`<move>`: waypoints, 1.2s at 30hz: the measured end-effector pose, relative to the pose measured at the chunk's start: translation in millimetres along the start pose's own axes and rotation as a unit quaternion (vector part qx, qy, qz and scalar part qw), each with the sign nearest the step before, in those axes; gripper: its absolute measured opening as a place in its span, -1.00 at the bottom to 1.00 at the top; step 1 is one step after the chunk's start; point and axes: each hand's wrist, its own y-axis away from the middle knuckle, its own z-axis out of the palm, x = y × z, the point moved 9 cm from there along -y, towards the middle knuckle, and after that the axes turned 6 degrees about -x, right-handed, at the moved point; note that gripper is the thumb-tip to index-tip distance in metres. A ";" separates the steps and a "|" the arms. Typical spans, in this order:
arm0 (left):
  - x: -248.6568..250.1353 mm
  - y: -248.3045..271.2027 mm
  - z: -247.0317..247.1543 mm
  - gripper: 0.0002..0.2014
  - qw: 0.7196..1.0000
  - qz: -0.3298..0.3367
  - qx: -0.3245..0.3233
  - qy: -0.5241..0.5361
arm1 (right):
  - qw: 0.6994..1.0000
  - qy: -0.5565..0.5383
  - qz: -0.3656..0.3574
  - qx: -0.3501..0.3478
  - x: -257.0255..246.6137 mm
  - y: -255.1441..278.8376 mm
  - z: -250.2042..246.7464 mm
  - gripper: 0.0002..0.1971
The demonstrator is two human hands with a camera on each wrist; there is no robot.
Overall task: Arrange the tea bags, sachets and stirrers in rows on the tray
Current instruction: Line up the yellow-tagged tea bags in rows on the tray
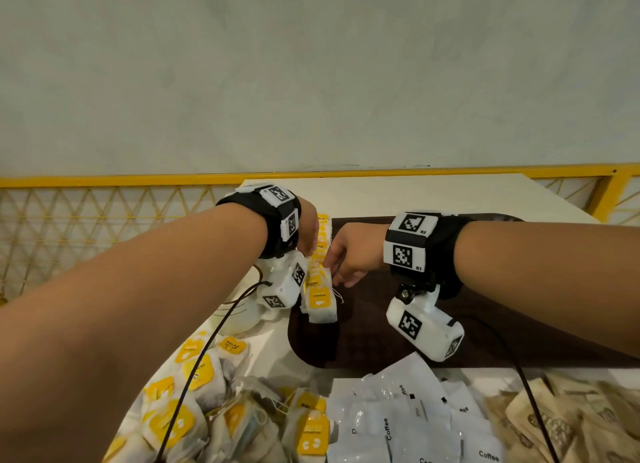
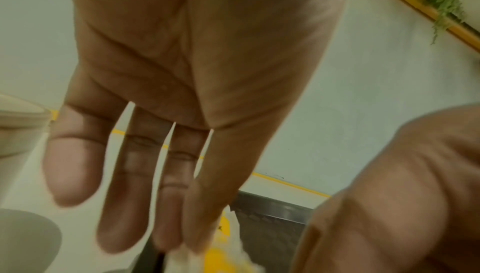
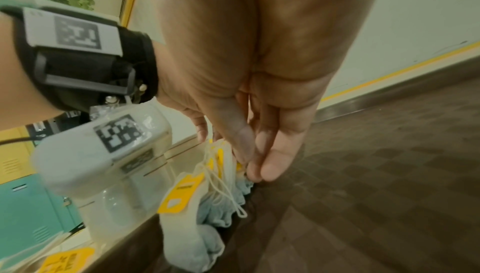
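While my left hand [image 2: 182,96] hangs with fingers straight over the row of tea bags [image 1: 320,289], my right hand [image 3: 259,125] touches them with straight fingertips on the tray [image 1: 381,338].

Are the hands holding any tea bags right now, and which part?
Neither clearly holds one. The left hand has straight, spread fingers. The right hand touches the tea bag row on the tray with near-straight fingertips; no grip shows.
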 end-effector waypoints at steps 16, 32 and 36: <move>-11.7 14.2 4.5 -0.68 1.000 -0.030 0.001 0.003 | 0.999 -0.029 0.032 -0.006 12.8 7.2 -3.3 -0.78; 0.9 37.1 5.1 -0.75 0.999 0.021 0.006 0.030 | 0.996 -0.061 -0.030 0.051 -11.5 5.1 -4.0 -0.85; 7.0 38.3 20.8 -0.70 1.000 0.019 -0.020 -0.009 | 0.994 -0.077 -0.022 0.072 -9.5 12.6 -7.8 -0.84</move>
